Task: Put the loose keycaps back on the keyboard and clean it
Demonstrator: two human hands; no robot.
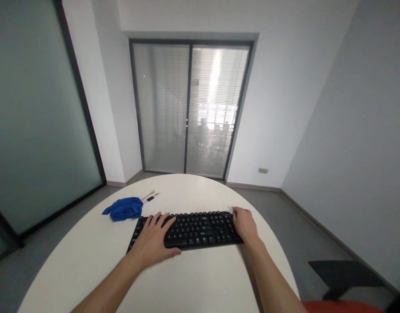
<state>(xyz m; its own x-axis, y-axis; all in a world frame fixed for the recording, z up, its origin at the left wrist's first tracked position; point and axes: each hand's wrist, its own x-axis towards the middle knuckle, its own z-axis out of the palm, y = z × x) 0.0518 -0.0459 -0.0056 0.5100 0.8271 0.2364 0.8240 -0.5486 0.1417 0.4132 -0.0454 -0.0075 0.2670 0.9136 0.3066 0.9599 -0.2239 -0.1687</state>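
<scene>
A black keyboard [200,230] lies flat on the white round table [206,282]. My left hand [154,241] rests over its left end, fingers spread across the keys and thumb along the front edge. At the right end is my right hand [245,224], with its fingers closed in a pinch by the back corner. A small pale, whitish thing [230,209] shows at those fingertips; it is too small and blurred to name.
To the left on the table lies a crumpled blue cloth [125,208]. Beside it are thin pale sticks [149,194] and a slim tool with a black part [150,198]. A chair with a black armrest [346,274] stands at the lower right, beyond the table edge.
</scene>
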